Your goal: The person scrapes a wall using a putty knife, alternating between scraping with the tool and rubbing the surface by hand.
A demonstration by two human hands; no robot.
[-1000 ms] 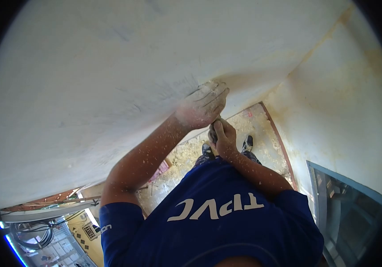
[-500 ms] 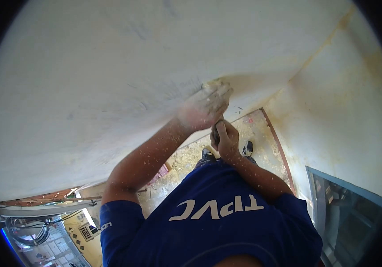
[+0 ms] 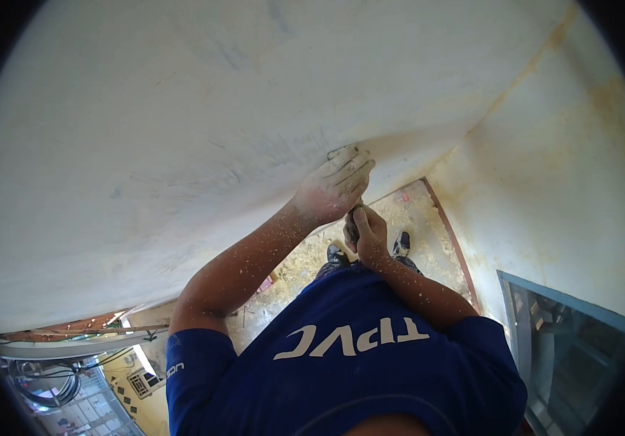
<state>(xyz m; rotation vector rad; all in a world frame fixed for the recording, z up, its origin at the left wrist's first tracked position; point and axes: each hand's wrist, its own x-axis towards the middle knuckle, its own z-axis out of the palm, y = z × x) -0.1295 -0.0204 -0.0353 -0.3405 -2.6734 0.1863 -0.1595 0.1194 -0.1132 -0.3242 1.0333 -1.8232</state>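
White and yellowish dust coats my left hand [image 3: 338, 183], which is up against the pale wall [image 3: 181, 109]. Its fingers lie close together over the head of what looks like a scraper [image 3: 341, 151]; only a thin dark edge shows past the fingertips. Just below, my right hand [image 3: 367, 234] is closed around the dark handle end of the same tool. The palm side of my left hand and most of the tool are hidden. Short dark scratches mark the wall to the left of the hands.
Yellowish flakes cover the floor [image 3: 294, 258] around my shoes [image 3: 337, 254]. A second wall [image 3: 545, 182] meets the first at a yellow-stained corner on the right. A blue-grey framed window [image 3: 570, 305] is at lower right. Coiled cable [image 3: 54, 392] hangs at lower left.
Both hands have shifted slightly down and left along the wall, with the tool between them. More of the thin edge shows at my left fingertips.
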